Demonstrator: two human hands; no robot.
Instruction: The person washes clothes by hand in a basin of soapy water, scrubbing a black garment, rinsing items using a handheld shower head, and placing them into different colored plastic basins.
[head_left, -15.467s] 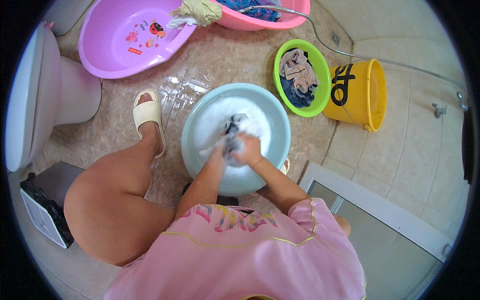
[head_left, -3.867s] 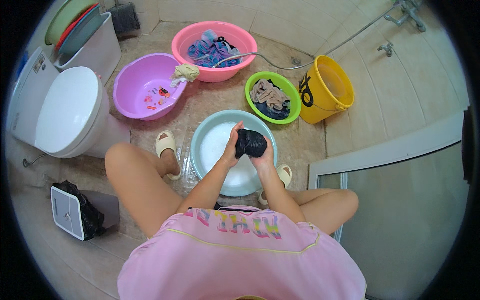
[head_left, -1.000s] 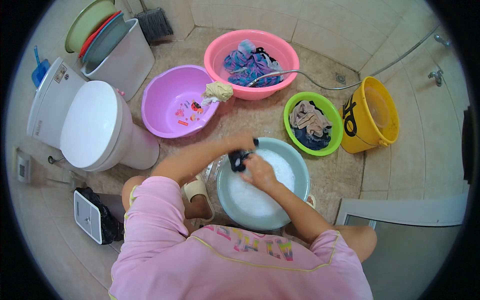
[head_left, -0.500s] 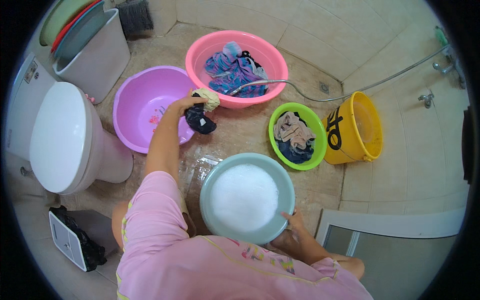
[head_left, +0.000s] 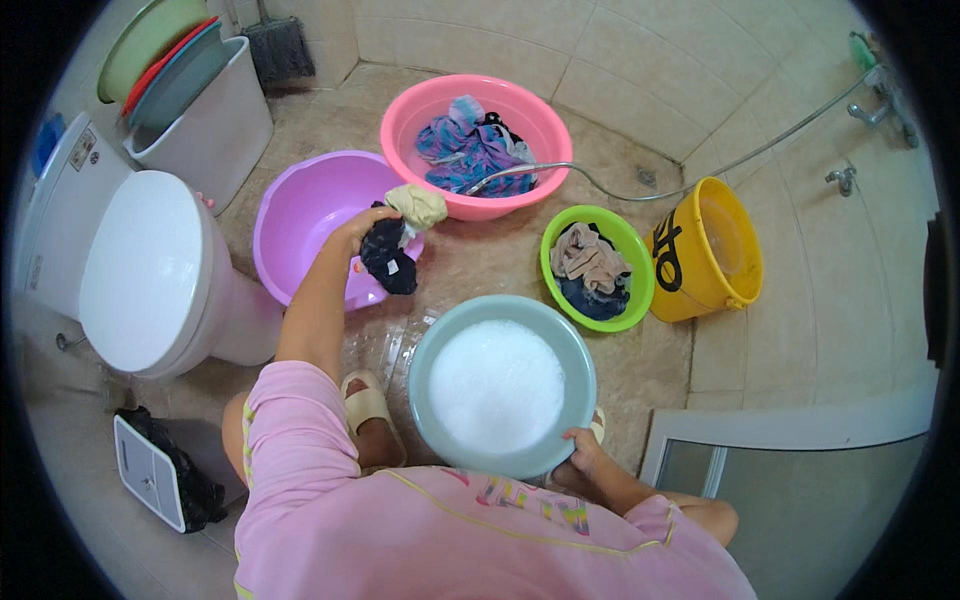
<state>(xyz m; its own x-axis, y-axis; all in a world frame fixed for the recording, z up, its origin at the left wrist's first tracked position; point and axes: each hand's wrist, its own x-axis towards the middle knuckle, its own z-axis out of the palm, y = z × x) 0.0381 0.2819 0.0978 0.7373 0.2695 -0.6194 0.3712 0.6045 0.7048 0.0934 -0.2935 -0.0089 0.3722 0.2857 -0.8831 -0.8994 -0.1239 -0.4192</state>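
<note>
My left hand (head_left: 362, 228) is closed on a bunch of small clothes, a black garment (head_left: 388, 258) with a white tag and a cream one (head_left: 417, 205). It holds them over the right side of the purple basin (head_left: 275, 235), whose flower print is partly covered. In front of me stands a grey-blue basin (head_left: 424, 340) full of white foam (head_left: 496, 388). My right hand (head_left: 583, 453) grips this basin's near right rim, its thumb on top; the other fingers are largely hidden.
A pink basin (head_left: 400, 110) holds blue-purple clothes and the end of a shower hose (head_left: 620, 195). The green basin (head_left: 640, 250) contains beige and dark clothes. Further right stands a yellow bucket (head_left: 690, 270). A toilet (head_left: 140, 270) and a bin (head_left: 150, 470) are on the left.
My left hand has moved the bunched clothes a little left and nearer, and they now lie more over the purple basin. The view has shifted slightly. My right hand keeps its grip.
</note>
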